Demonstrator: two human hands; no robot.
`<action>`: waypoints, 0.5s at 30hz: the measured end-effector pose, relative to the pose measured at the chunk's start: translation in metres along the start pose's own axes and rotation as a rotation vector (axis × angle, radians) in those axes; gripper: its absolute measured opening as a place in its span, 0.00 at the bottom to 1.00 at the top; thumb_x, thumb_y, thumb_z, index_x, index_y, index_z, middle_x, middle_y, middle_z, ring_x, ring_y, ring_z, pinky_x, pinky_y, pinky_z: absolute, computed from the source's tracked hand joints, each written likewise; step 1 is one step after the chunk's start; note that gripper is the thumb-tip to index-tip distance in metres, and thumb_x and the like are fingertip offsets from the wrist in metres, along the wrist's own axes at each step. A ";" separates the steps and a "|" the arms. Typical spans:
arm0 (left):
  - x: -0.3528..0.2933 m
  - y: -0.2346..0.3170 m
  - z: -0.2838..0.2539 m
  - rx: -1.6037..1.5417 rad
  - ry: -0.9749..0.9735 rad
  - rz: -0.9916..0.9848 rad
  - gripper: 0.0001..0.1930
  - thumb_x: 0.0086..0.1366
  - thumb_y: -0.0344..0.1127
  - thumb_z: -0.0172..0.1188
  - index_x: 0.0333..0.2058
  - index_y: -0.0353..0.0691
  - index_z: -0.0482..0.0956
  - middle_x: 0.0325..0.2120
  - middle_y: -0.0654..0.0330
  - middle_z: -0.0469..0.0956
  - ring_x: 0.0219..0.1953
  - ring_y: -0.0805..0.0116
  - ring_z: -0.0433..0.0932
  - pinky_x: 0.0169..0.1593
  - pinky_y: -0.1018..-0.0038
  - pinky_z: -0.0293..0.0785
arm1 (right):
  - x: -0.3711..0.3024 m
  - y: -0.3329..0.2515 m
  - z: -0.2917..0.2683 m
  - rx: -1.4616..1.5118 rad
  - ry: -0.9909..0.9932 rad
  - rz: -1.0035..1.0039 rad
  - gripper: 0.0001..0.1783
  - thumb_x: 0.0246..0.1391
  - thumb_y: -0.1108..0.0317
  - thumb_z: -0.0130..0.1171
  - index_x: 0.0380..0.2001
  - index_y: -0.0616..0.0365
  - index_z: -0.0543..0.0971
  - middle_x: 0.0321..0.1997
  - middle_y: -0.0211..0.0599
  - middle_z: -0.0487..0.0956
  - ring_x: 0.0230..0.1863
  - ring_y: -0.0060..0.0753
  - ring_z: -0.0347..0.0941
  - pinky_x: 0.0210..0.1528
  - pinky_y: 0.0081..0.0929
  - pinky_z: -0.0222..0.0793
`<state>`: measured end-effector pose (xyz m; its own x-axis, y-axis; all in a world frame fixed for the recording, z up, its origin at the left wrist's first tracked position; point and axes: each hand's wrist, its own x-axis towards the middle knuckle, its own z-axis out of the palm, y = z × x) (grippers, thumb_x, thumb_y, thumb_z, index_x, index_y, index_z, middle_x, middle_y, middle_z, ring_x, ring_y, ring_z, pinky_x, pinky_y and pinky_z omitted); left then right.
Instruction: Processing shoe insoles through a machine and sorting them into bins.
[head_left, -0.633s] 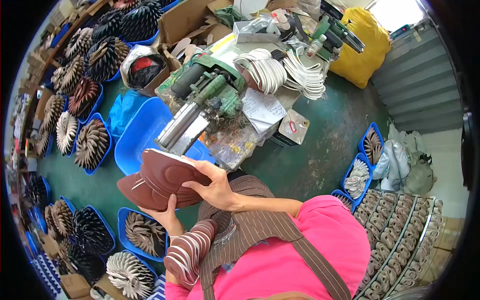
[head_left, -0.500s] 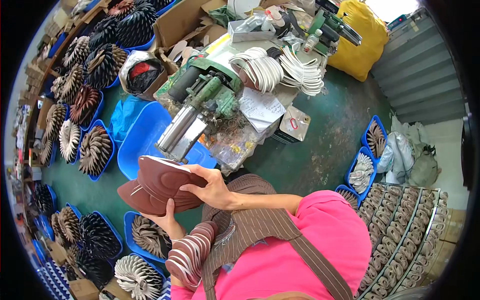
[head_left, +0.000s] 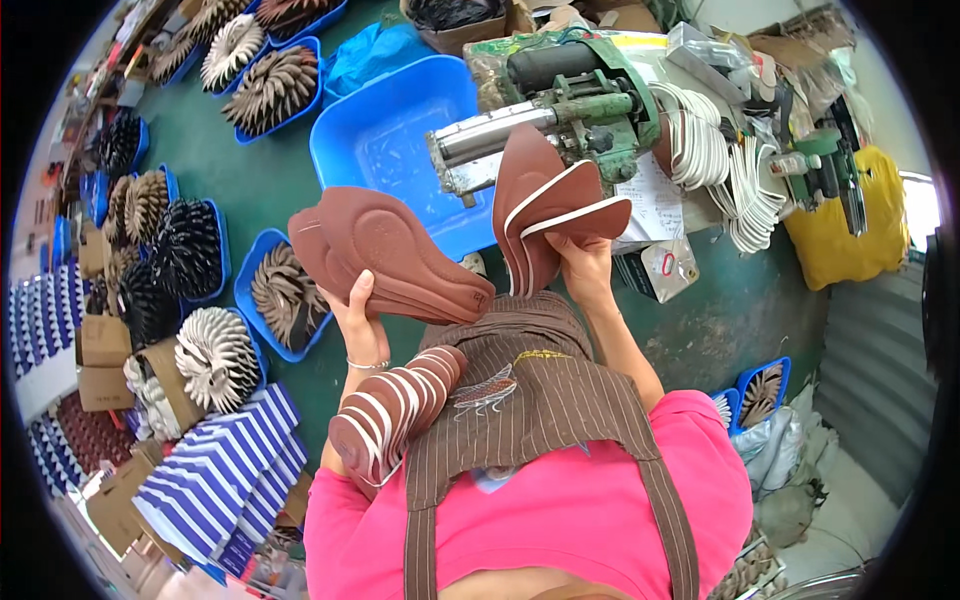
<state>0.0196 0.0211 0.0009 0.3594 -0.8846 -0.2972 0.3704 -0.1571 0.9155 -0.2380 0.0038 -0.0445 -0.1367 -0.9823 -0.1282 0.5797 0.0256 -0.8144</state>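
My left hand is closed on a stack of reddish-brown shoe insoles, their moulded heel and sole faces turned up. To its right, my right hand grips a smaller bunch of the same insoles, fanned apart so that white edges show. The two bunches are apart from each other. Another row of brown-and-white insoles rests along my left forearm, against the striped apron. Some fingers of both hands are hidden behind the insoles.
Ahead stands a green machine with a metal roller, beside a blue tub. White strips and papers lie on its bench. Blue bins of insoles line the left floor, near striped boxes. A yellow sack stands far right.
The single bunch between my hands is now split in two. My right hand has moved right with its part; my left keeps the rest. The view has swung round to the left.
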 end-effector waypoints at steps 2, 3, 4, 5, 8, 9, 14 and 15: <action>0.000 -0.002 -0.007 -0.006 0.029 -0.014 0.39 0.53 0.35 0.61 0.61 0.43 0.49 0.56 0.59 0.58 0.58 0.64 0.58 0.61 0.66 0.51 | 0.004 0.015 -0.007 -0.195 0.021 -0.040 0.13 0.47 0.81 0.61 0.39 0.61 0.76 0.37 0.30 0.78 0.38 0.20 0.73 0.43 0.19 0.69; 0.001 -0.002 -0.009 -0.025 0.034 -0.015 0.39 0.53 0.34 0.61 0.61 0.43 0.49 0.56 0.59 0.58 0.58 0.64 0.58 0.61 0.66 0.51 | 0.005 0.024 -0.014 -0.335 -0.004 -0.010 0.13 0.47 0.80 0.61 0.38 0.61 0.75 0.35 0.28 0.78 0.37 0.18 0.72 0.42 0.18 0.68; 0.002 -0.003 -0.011 -0.042 0.039 -0.016 0.39 0.53 0.34 0.60 0.61 0.42 0.49 0.56 0.59 0.58 0.58 0.64 0.58 0.61 0.67 0.51 | 0.005 0.041 -0.022 -0.343 0.009 -0.014 0.13 0.47 0.81 0.60 0.38 0.61 0.75 0.35 0.28 0.77 0.38 0.19 0.72 0.43 0.18 0.68; 0.003 -0.004 -0.013 -0.045 0.049 -0.020 0.39 0.53 0.34 0.60 0.61 0.42 0.49 0.56 0.59 0.58 0.58 0.64 0.58 0.61 0.67 0.51 | 0.008 0.055 -0.026 -0.331 0.017 -0.002 0.14 0.47 0.82 0.59 0.39 0.61 0.74 0.37 0.29 0.76 0.39 0.19 0.71 0.44 0.19 0.67; 0.001 -0.003 -0.020 -0.041 0.047 -0.035 0.39 0.53 0.33 0.60 0.61 0.41 0.49 0.56 0.59 0.58 0.58 0.64 0.58 0.61 0.67 0.51 | 0.033 0.080 -0.029 -0.394 0.015 -0.001 0.16 0.46 0.83 0.57 0.41 0.63 0.73 0.38 0.32 0.76 0.41 0.22 0.71 0.46 0.21 0.66; 0.001 -0.003 -0.020 -0.022 0.043 -0.023 0.39 0.53 0.33 0.60 0.61 0.41 0.49 0.56 0.58 0.59 0.58 0.64 0.58 0.61 0.67 0.51 | 0.049 0.079 -0.023 -0.431 0.003 -0.030 0.16 0.46 0.83 0.57 0.41 0.63 0.72 0.38 0.32 0.76 0.41 0.22 0.71 0.46 0.21 0.66; 0.005 -0.002 -0.020 -0.022 0.043 -0.027 0.40 0.52 0.32 0.60 0.61 0.40 0.48 0.56 0.58 0.59 0.58 0.64 0.58 0.61 0.67 0.51 | 0.080 0.055 0.014 -0.355 0.049 -0.135 0.17 0.50 0.79 0.57 0.44 0.65 0.69 0.43 0.37 0.75 0.43 0.23 0.71 0.47 0.21 0.66; 0.005 -0.003 -0.022 -0.032 0.037 -0.031 0.40 0.52 0.32 0.60 0.62 0.40 0.48 0.56 0.58 0.59 0.58 0.64 0.58 0.61 0.67 0.51 | 0.066 0.050 0.018 -0.367 0.086 -0.155 0.17 0.51 0.79 0.56 0.45 0.66 0.68 0.44 0.37 0.75 0.45 0.24 0.70 0.48 0.22 0.66</action>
<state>0.0394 0.0269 -0.0090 0.3782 -0.8628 -0.3355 0.4084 -0.1697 0.8969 -0.2042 -0.0628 -0.0835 -0.2758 -0.9610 -0.0218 0.2238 -0.0422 -0.9737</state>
